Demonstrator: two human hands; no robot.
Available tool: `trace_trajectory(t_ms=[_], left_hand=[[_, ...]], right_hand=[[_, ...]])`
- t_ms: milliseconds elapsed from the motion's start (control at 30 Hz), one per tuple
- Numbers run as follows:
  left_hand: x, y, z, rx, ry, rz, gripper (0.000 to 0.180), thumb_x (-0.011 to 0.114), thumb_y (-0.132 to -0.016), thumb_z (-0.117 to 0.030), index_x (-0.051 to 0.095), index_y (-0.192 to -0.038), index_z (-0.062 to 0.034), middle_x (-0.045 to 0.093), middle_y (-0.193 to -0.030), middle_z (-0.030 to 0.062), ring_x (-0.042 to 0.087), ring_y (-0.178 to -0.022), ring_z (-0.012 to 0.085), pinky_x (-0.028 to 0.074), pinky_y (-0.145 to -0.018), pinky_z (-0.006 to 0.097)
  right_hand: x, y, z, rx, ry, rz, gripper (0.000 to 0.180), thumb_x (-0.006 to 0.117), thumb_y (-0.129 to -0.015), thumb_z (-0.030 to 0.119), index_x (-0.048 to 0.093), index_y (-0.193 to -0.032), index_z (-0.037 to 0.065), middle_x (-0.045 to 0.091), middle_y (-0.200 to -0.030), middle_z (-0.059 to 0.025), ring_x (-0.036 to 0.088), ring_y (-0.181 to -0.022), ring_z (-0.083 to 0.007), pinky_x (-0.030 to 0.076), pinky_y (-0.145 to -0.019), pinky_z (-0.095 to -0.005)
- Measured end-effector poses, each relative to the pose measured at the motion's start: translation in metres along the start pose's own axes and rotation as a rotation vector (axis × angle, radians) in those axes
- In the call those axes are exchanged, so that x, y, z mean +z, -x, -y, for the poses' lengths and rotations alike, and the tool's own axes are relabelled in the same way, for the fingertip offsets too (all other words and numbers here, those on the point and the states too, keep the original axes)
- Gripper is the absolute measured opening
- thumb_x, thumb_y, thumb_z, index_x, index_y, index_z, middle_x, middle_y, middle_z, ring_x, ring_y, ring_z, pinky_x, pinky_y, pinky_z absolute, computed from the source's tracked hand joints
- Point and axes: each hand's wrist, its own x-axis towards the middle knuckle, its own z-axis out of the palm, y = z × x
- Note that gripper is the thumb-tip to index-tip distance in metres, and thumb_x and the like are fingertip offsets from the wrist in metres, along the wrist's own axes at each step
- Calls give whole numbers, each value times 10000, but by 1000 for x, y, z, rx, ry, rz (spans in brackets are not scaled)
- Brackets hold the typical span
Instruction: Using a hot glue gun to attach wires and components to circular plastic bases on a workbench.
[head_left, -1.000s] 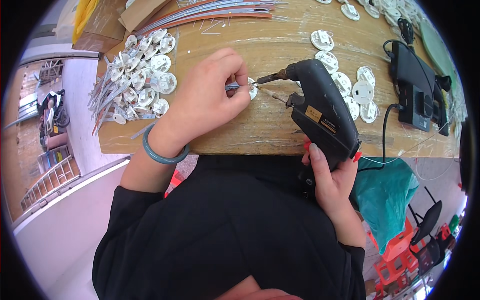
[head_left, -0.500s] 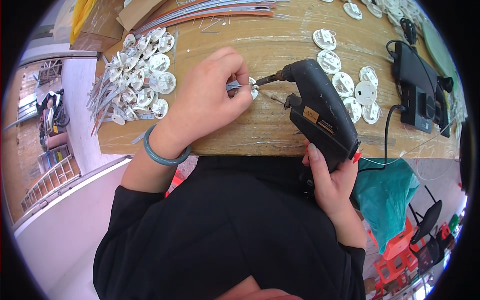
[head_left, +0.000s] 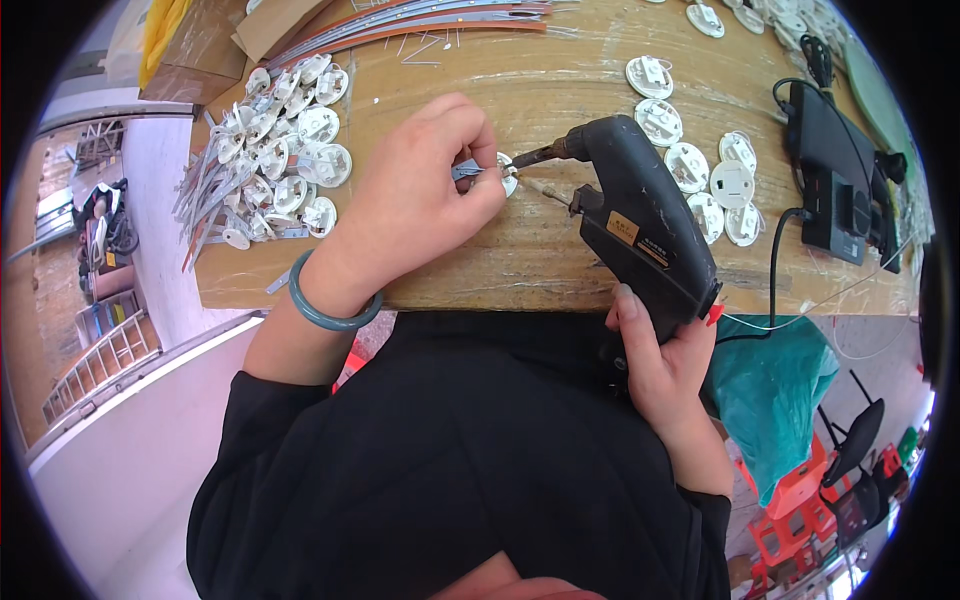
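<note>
My right hand (head_left: 660, 375) is wrapped round the handle of a black soldering gun (head_left: 650, 215) with a solder feed tube. The dark tip of the gun reaches left to a small white round disc (head_left: 510, 184) on the table. My left hand (head_left: 425, 185), with a blue-grey bangle (head_left: 330, 318) at the wrist, pinches a thin grey metal strip (head_left: 465, 171) beside that disc. The fingers partly cover the strip and the disc, so the exact joint under the tip is hidden.
A heap of white discs with grey strips (head_left: 285, 165) lies on the left. Several loose white discs (head_left: 686, 168) are to the right, near a black power unit (head_left: 835, 185) whose cable hangs over the edge. Long strips (head_left: 410, 28) and a cardboard box (head_left: 205, 60) are at the back.
The soldering gun has shifted very slightly, its tip a little further left at the disc. My left hand has stayed nearly still.
</note>
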Motion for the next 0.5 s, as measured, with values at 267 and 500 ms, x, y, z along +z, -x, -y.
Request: trace_trajectory(t_ms=[267,500], left_hand=[[1,0,0,-1,-3,-5,121,628,-762,-1,512,-796,-10,501,-801,76,498,-697,180,417,-624,295],[2,0,1,7,-9,-15,125,631,-756,-3,512,-792,-13,496,-797,79,501,-692,182,414,-616,297]], right_hand=[[1,-1,1,-10,7,6,458,693,-892,38,499,-1296,-55,641,-1131,-128,611,-1010,-166,471,-906,-295],[3,-2,2,-23,-17,13,464,688,-892,29,491,-1304,-54,624,-1138,-126,606,-1014,-171,469,-907,-296]])
